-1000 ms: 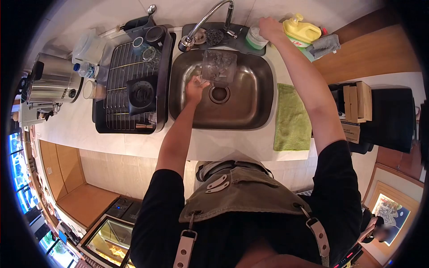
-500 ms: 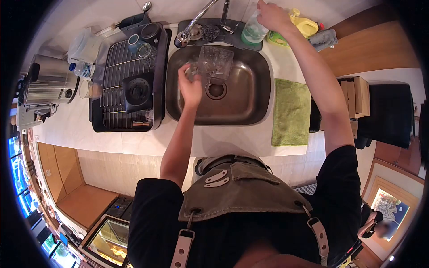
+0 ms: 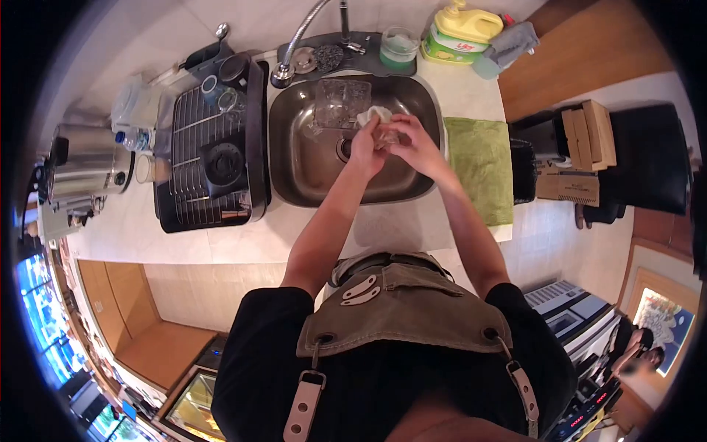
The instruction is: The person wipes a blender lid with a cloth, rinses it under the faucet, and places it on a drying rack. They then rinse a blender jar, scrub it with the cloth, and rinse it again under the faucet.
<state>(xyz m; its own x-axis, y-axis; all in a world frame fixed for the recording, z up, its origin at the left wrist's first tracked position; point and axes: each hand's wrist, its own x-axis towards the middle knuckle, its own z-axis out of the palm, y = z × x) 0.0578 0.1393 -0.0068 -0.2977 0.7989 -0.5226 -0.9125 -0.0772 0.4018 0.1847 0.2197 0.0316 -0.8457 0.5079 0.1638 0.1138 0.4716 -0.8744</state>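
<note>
My left hand (image 3: 364,153) and my right hand (image 3: 421,151) meet over the sink (image 3: 309,180), fingers closed around a small clear glass piece (image 3: 386,138). A crumpled white wad (image 3: 374,115), a cloth or soft sponge, shows at the fingertips; which fingers grip it is hidden. A square clear container (image 3: 343,99) lies in the sink behind the hands. Another small clear piece (image 3: 314,131) is left of them. A tub of green liquid (image 3: 398,48) stands behind the basin.
Left of the sink, a black dish rack (image 3: 188,144) holds cups and a dark square item (image 3: 224,163). A hose faucet (image 3: 282,74), a dark scrubber (image 3: 328,57) and a yellow detergent jug (image 3: 462,33) are behind. A green towel (image 3: 480,173) lies on the right.
My right hand has come down from the green-liquid tub to join my left hand over the sink. My left hand has moved right, away from the square container. The white wad now shows.
</note>
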